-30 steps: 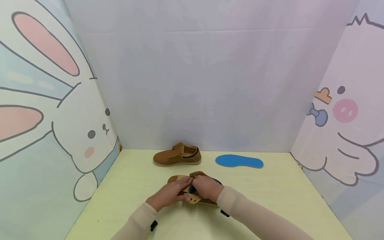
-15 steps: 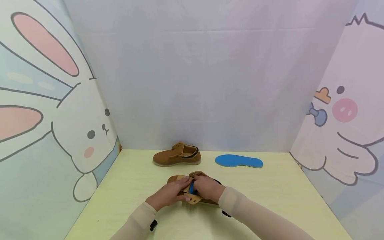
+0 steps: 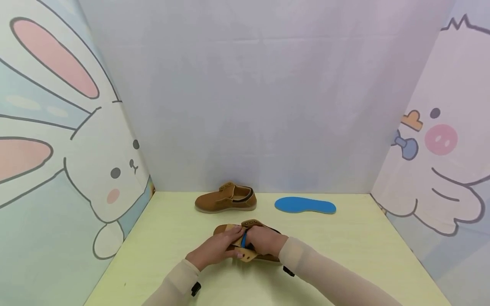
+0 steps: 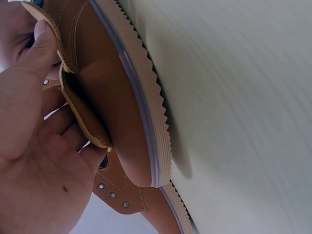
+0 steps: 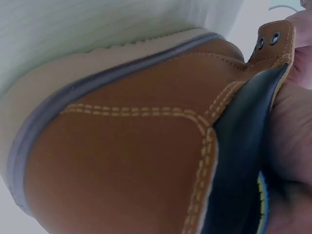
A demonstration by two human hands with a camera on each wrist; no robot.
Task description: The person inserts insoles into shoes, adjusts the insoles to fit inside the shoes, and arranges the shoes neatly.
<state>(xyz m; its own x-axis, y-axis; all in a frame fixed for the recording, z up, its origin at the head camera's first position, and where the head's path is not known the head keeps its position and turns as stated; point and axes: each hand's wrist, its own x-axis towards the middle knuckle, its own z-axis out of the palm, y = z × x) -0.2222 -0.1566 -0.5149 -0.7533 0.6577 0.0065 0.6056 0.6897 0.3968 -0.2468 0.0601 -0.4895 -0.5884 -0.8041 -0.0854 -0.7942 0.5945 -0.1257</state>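
A brown lace-up shoe (image 3: 220, 230) lies on the table, toe to the left, lower of two in the head view. My left hand (image 3: 215, 247) grips its tongue (image 4: 84, 116), fingers under it, while the thumb touches an eyelet flap (image 3: 248, 255). Down in the shoe's opening is my right hand (image 3: 265, 240), fingers hidden inside. A strip of blue insole (image 3: 243, 240) shows beside those fingers. In the right wrist view, the insole's yellow-and-blue edge (image 5: 262, 197) lies against the hand, past the stitched heel (image 5: 112, 161) and dark lining (image 5: 239, 141).
Behind, a second brown shoe (image 3: 220, 201) stands by the back wall, toe to the left. A loose blue insole (image 3: 304, 205) lies flat to its right. Cloth walls, with a rabbit (image 3: 111, 148) and a white animal (image 3: 440, 170), enclose the pale table (image 3: 344, 246).
The blue strip in the opening shows more than a second ago, and my right hand has shifted very slightly to the right. My left hand keeps its grip on the tongue.
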